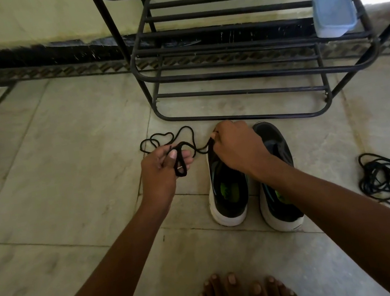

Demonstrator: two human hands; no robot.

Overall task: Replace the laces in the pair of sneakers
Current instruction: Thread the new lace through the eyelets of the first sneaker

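Two black sneakers with white soles stand side by side on the floor, the left sneaker [226, 193] and the right sneaker [281, 201], toes pointing away from me. My left hand [161, 171] holds a loop of a black lace [179, 147] between thumb and fingers; the rest of that lace trails on the tiles behind it. My right hand [236, 145] covers the toe end of the left sneaker and pinches the same lace at its fingertips. Another black lace [389, 179] lies in a loose bundle on the floor to the right.
A black metal shoe rack [249, 75] stands just beyond the sneakers, with a clear plastic container [334, 15] on its upper right shelf. My bare toes [239, 294] show at the bottom edge. The floor is pale tile, with a wall and dark skirting behind.
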